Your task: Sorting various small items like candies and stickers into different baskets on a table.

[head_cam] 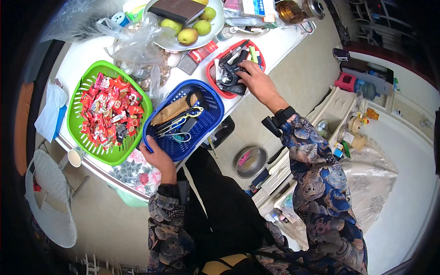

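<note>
My left hand (158,160) holds the near left rim of a blue plastic basket (213,106), thumb inside and fingers outside. In it lie a brown packet (172,112), a tool with a pale yellow edge (197,110), a grey block and a looped cord. My right hand (259,84) reaches over a red plastic basket (208,76), its fingertips at black-handled scissors (227,70); whether they grip anything cannot be told. Pens and small tubes fill that basket too. Left of the blue basket stands a green basket (73,125) heaped with red-wrapped sweets (110,110).
A white plate (165,44) with pears and a brown notebook (178,10) is at the back. Clear plastic bags (137,51) lie nearby. A paper cup (75,156) sits at the left table edge. A glass teapot (292,12) stands far right, and a metal basin (252,161) is below.
</note>
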Motion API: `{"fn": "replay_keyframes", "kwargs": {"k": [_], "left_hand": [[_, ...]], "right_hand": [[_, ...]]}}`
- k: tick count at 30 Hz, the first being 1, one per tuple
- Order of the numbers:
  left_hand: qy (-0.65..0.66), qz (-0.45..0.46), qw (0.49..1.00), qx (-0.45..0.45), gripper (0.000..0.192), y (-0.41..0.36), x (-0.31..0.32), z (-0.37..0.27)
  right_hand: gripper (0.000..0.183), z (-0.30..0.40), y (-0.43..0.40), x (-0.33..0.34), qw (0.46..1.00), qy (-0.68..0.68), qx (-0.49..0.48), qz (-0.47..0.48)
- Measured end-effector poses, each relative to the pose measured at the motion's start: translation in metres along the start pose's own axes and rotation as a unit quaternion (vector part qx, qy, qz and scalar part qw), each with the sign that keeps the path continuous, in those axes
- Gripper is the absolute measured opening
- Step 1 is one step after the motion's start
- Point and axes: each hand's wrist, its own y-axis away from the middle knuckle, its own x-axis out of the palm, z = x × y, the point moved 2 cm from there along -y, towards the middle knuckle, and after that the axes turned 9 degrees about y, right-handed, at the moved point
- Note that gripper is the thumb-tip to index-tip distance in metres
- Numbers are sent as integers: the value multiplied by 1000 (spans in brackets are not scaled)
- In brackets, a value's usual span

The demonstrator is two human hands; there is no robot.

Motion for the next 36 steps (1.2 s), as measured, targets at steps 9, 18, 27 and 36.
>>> {"fn": "replay_keyframes", "kwargs": {"k": [9, 18, 27, 36], "left_hand": [[-1, 2, 1000, 2, 30, 0, 0, -1], [0, 0, 1000, -8, 31, 1, 1, 3], [51, -2, 998, -36, 30, 0, -2, 11], [146, 66, 981, -106, 30, -9, -10, 4]], "right_hand": [[23, 26, -1, -57, 995, -44, -31, -88], [38, 188, 13, -46, 949, -210, -222, -72], [23, 171, 10, -10, 954, -287, -54, -74], [32, -24, -18, 24, 879, -101, 466, -5]]}}
